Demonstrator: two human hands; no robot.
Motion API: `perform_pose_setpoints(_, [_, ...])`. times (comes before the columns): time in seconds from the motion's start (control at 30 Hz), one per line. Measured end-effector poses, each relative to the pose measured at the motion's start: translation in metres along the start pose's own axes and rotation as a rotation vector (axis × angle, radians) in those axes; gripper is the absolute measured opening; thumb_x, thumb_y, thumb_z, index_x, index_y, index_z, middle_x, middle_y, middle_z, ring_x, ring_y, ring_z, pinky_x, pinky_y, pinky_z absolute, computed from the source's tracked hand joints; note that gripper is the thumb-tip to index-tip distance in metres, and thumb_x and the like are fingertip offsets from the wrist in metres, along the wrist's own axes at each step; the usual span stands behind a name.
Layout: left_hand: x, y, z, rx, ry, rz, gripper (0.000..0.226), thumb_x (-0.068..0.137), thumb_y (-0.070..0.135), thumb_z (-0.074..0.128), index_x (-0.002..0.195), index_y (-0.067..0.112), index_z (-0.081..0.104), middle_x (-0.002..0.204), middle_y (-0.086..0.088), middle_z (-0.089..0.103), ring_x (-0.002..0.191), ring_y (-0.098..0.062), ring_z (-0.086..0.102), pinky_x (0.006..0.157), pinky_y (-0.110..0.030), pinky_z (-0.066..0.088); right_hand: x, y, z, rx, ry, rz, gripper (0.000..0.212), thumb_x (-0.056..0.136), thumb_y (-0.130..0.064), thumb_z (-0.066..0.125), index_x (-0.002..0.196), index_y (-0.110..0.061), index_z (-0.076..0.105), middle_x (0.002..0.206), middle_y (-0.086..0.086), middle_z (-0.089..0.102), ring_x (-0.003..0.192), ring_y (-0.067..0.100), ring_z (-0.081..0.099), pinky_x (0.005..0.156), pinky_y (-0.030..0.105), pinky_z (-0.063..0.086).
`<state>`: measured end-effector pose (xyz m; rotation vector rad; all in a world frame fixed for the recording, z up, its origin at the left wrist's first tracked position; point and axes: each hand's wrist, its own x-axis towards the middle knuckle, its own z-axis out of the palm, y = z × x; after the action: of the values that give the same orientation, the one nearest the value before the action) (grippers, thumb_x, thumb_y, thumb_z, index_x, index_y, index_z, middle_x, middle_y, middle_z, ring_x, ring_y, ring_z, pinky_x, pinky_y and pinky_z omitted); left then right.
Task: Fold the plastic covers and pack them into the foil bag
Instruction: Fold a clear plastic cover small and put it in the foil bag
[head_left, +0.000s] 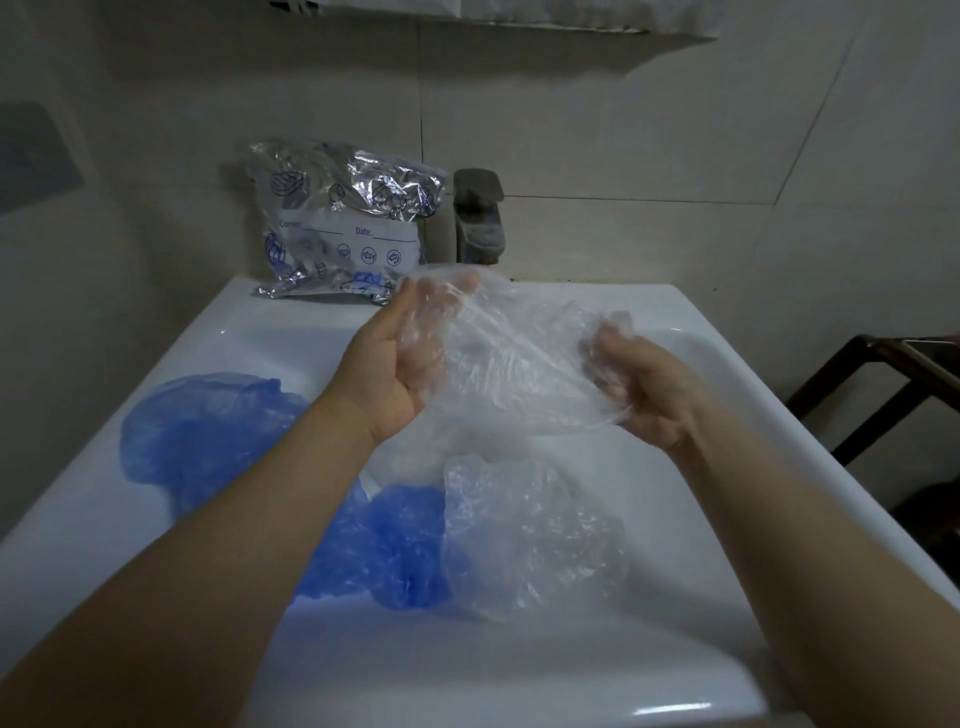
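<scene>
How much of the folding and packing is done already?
Done: hard to tell. The foil bag at the back of the sink looks puffy, but what is inside is unclear. In hand: the left hand and right hand hold a clear cover stretched between them, not yet folded. Left: a second clear cover and two blue covers lie loose in the sink.

Glossy white ceramic sink (701, 332); behind it, a crinkled shiny foil bag (340, 218) (thin, filmy clear plastic cover (514, 364) above).
</scene>
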<state>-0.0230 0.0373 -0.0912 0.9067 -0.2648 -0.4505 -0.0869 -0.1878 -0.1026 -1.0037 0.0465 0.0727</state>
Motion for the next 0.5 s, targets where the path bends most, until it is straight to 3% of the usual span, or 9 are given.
perform_pose_setpoints(0.03, [-0.001,0.0,0.0,0.016,-0.02,0.014,0.017,0.082,0.032,0.053,0.096,0.023,0.057,0.094,0.013,0.072,0.049,-0.001,0.035,0.049,-0.016,0.022,0.001,0.002,0.002,-0.071,0.052,0.033,0.046,0.051,-0.022,0.088,0.086,-0.009,0.062,0.07,0.005,0.06,0.052,0.01,0.057,0.053,0.02,0.052])
perform_pose_setpoints(0.1, [-0.007,0.002,0.005,0.027,-0.045,0.032,0.019,0.079,0.021,0.054,0.094,0.023,0.064,0.068,0.016,0.067,0.033,-0.001,0.028,0.04,-0.014,0.014,0.003,0.006,0.008,-0.069,0.202,0.09,0.011,0.081,-0.015,0.066,0.087,-0.008,0.059,0.069,0.006,0.06,0.051,0.011,0.056,0.053,0.021,0.051])
perform_pose_setpoints(0.17, [-0.008,0.001,0.006,-0.046,-0.071,0.031,0.03,0.077,0.01,0.05,0.086,0.023,0.075,0.076,0.016,0.069,0.03,-0.001,0.026,0.038,-0.012,0.013,0.005,0.006,0.005,-0.034,0.291,0.124,0.013,0.092,-0.017,0.054,0.084,-0.009,0.061,0.057,0.001,0.06,0.044,0.009,0.054,0.041,0.019,0.047])
perform_pose_setpoints(0.23, [-0.01,0.001,0.007,-0.079,-0.08,0.036,0.036,0.071,0.003,0.05,0.081,0.025,0.077,0.086,0.013,0.072,0.028,0.0,0.026,0.036,-0.011,0.014,0.003,0.004,0.004,-0.007,0.25,0.122,0.01,0.084,-0.02,0.063,0.085,-0.011,0.066,0.066,0.0,0.061,0.054,0.011,0.057,0.048,0.019,0.05])
perform_pose_setpoints(0.33, [-0.012,0.001,0.006,0.018,-0.086,0.066,0.035,0.055,0.005,0.061,0.077,0.026,0.077,0.057,0.004,0.066,0.028,0.0,0.025,0.04,-0.014,0.01,0.002,-0.005,-0.004,0.202,0.052,0.031,0.018,0.061,-0.02,0.078,0.076,-0.013,0.07,0.069,0.0,0.064,0.06,0.013,0.061,0.059,0.022,0.052])
perform_pose_setpoints(0.4, [-0.008,0.0,0.001,0.058,-0.055,0.041,0.041,0.07,-0.007,0.05,0.089,0.022,0.073,0.058,0.004,0.065,0.029,0.001,0.023,0.037,-0.013,0.011,0.001,-0.008,-0.006,0.313,-0.103,-0.033,0.027,0.057,-0.018,0.085,0.08,-0.015,0.071,0.071,-0.002,0.063,0.064,0.01,0.057,0.067,0.022,0.045])
perform_pose_setpoints(0.5, [-0.004,-0.003,-0.003,0.151,0.094,-0.029,0.045,0.086,-0.014,0.031,0.098,0.019,0.06,0.08,0.007,0.067,0.034,0.0,0.03,0.035,-0.012,0.02,0.002,-0.009,0.001,0.433,-0.132,-0.096,0.041,0.053,-0.01,0.084,0.091,-0.011,0.069,0.095,0.002,0.064,0.095,0.016,0.057,0.098,0.027,0.04])
